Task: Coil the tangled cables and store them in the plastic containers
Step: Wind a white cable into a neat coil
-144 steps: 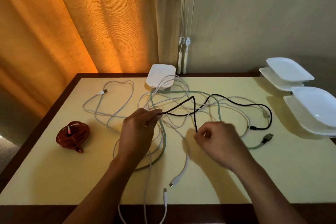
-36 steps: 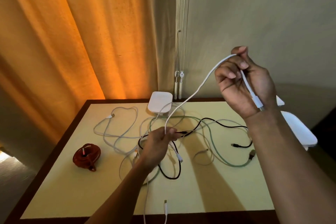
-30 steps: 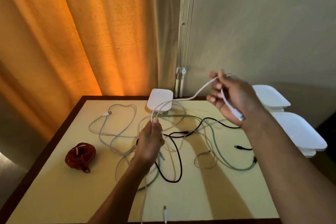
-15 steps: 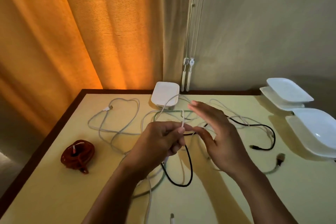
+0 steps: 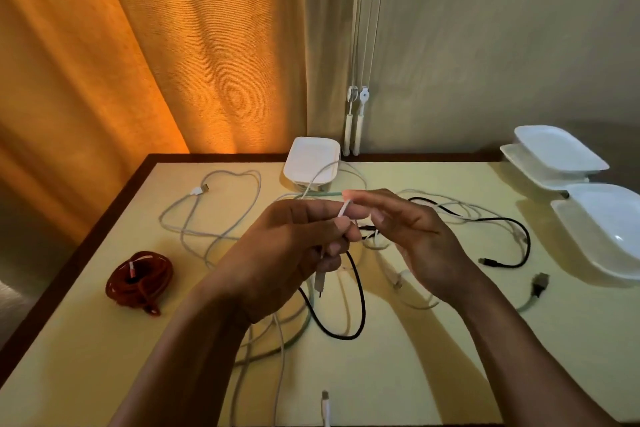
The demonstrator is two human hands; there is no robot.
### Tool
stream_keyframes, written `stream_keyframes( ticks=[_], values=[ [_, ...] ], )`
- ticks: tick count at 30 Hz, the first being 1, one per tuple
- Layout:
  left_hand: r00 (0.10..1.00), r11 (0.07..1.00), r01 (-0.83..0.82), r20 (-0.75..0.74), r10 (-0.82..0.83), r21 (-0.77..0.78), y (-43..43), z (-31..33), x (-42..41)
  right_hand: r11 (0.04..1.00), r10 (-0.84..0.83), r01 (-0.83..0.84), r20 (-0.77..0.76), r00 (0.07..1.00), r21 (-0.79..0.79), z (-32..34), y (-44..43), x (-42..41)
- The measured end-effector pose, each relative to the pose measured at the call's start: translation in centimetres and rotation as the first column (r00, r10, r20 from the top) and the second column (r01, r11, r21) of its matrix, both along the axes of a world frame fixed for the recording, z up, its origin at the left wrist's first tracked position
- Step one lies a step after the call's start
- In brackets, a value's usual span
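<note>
White cable (image 5: 344, 210), likely light and limp and best held just behind its plug (image 5: 318, 282), is pinched there in the curled left hand (image 5: 294, 246), while the right hand (image 5: 419, 239) touches its loop with straight fingers, above the tangle (image 5: 450, 209) on the table (image 5: 415, 374).

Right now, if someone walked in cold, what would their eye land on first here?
Centre frame, the left grip pinches a white cable, the right grip open beside it, over a tangle of loose cables on the table. A coiled red cable lies at the table's left; open white containers sit at its right edge. An orange curtain glows behind, left.
</note>
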State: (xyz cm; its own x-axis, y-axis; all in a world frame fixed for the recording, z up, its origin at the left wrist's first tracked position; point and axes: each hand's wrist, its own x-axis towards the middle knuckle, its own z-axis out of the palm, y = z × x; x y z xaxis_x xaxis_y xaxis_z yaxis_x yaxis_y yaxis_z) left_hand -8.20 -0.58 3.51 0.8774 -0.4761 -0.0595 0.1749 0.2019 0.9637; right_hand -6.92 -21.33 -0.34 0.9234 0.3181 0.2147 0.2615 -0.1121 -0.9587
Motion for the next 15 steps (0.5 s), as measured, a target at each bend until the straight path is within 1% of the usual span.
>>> stream_keyframes(
  ticks=[2,4,5,7,10,12,13,15],
  values=[
    [0.999,0.996,0.024,0.029,-0.022,-0.081,0.0,0.2,-0.2,0.997,-0.053,0.056,-0.051,0.997,0.051,-0.5,0.3,-0.2],
    [1.0,0.978,-0.024,-0.003,0.024,-0.206,-0.3,0.5,-0.3,0.993,-0.11,0.112,-0.041,0.993,0.034,-0.9,0.9,-0.4],
    [0.998,0.962,-0.061,-0.028,0.056,-0.266,-0.6,0.6,-0.3,0.994,-0.112,0.113,-0.031,0.993,0.016,-1.1,1.3,-0.6],
    [0.99,0.918,-0.139,-0.06,0.125,-0.372,-1.2,0.3,-0.2,0.992,-0.11,0.11,0.002,0.994,-0.062,-1.0,2.1,-1.2],
    [0.968,0.828,-0.246,-0.089,0.234,-0.503,-2.0,-0.2,0.0,0.956,-0.126,0.151,0.112,0.986,-0.253,-0.4,3.2,-2.2],
    [0.949,0.797,-0.302,-0.084,0.305,-0.523,-2.2,-0.6,0.2,0.911,-0.098,0.169,0.202,0.974,-0.376,-0.1,3.6,-3.0],
    [0.939,0.802,-0.323,-0.066,0.337,-0.503,-2.1,-0.8,0.4,0.88,-0.074,0.174,0.235,0.969,-0.442,0.0,3.8,-3.4],
    [0.909,0.846,-0.376,0.028,0.416,-0.377,-1.9,-1.3,0.6,0.781,-0.044,0.225,0.308,0.95,-0.583,0.1,3.6,-4.0]
  ],
)
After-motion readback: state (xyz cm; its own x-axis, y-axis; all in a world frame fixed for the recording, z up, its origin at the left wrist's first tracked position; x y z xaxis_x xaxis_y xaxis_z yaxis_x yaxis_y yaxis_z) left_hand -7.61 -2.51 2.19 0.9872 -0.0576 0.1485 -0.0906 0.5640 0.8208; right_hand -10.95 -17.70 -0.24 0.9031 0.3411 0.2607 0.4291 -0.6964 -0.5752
